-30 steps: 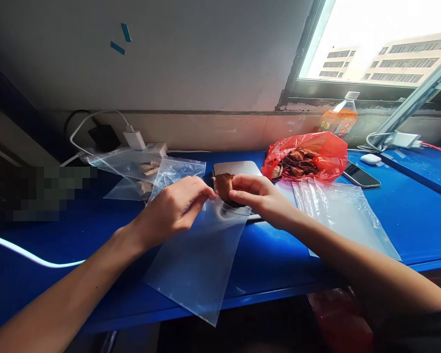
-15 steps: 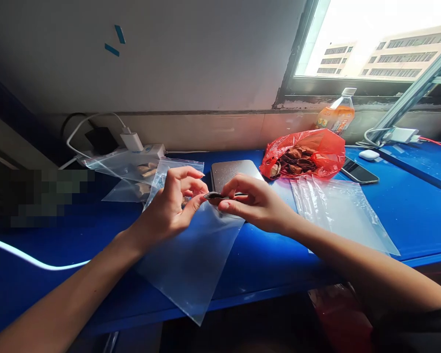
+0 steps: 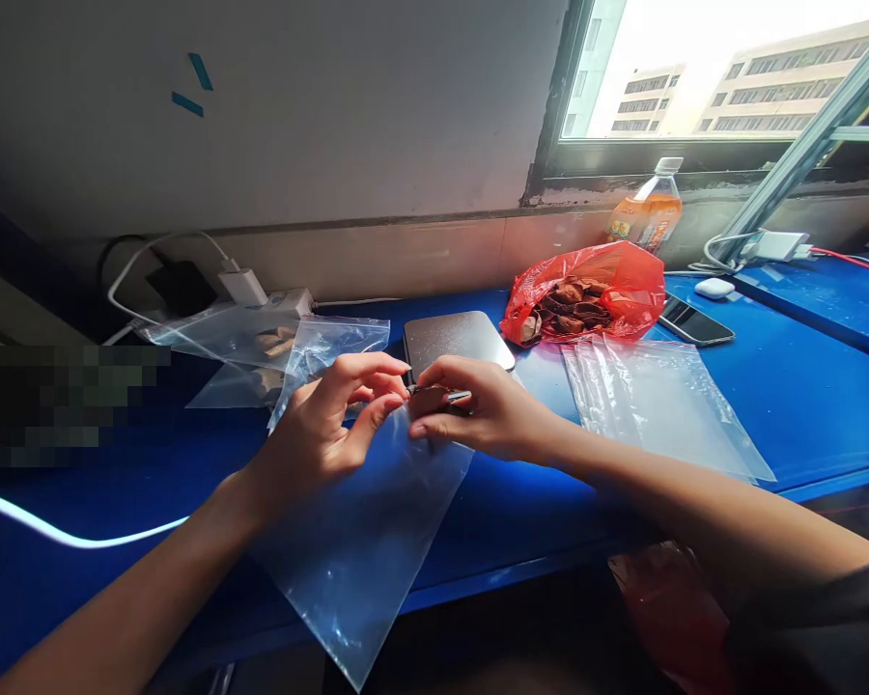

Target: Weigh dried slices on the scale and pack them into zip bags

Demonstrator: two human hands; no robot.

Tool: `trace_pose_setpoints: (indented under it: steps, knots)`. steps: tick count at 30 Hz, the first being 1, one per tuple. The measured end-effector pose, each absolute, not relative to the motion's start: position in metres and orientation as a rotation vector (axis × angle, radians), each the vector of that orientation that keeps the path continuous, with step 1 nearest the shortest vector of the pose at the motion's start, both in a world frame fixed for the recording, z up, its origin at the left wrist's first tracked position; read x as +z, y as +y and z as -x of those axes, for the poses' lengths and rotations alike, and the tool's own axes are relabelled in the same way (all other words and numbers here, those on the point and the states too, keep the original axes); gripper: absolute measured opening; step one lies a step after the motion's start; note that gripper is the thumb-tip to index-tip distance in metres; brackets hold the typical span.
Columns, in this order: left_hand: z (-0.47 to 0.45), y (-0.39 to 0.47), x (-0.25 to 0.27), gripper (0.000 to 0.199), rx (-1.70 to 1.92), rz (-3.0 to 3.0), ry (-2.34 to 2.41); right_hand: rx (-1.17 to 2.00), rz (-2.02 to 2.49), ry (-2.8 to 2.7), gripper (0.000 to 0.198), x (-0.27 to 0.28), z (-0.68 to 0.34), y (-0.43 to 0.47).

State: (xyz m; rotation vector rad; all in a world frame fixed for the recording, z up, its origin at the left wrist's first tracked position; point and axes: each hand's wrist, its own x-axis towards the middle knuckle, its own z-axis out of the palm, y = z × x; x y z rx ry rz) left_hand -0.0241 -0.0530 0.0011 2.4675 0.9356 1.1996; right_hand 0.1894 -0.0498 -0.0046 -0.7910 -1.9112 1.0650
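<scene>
Between my two hands is a small, dark brown dried piece, much like those in the red bag. My right hand grips it between thumb and fingers, and a thin shiny strip shows by its fingers. My left hand pinches at the piece's left tip, its fingertips close together. Beneath both hands a clear zip bag lies over the table edge. Just behind them sits a flat silver scale, sprinkled with specks.
A red plastic bag holds several brown dried pieces. Right of centre lie clear bags and a phone. An orange drink bottle stands behind. Filled clear bags and chargers are at the left.
The dark piece has turned in my fingers, so its brown broad side now shows more. My hands stay close together; the whole view has shifted slightly.
</scene>
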Motion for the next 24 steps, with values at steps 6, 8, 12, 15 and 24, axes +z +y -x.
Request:
trace_pose_setpoints:
  steps: [6, 8, 12, 15, 24]
  knots:
    - [0.026, -0.051, 0.003, 0.032, 1.250, -2.442, 0.936, 1.060, 0.746, -1.994, 0.033, 0.010, -0.197, -0.057]
    - [0.027, -0.049, 0.004, 0.031, 1.251, -2.429, 0.931, 1.025, 0.756, -2.009, 0.031, 0.012, -0.200, -0.059]
    - [0.029, -0.046, 0.003, 0.031, 1.232, -2.427, 0.945, 0.984, 0.789, -1.969, 0.035, 0.010, -0.203, -0.059]
    - [0.031, -0.046, 0.002, 0.033, 1.237, -2.439, 0.940, 0.912, 0.821, -1.953, 0.033, 0.004, -0.202, -0.056]
    - [0.030, -0.047, 0.002, 0.040, 1.350, -2.617, 0.729, 0.920, 0.783, -2.075, 0.014, 0.014, -0.197, -0.066]
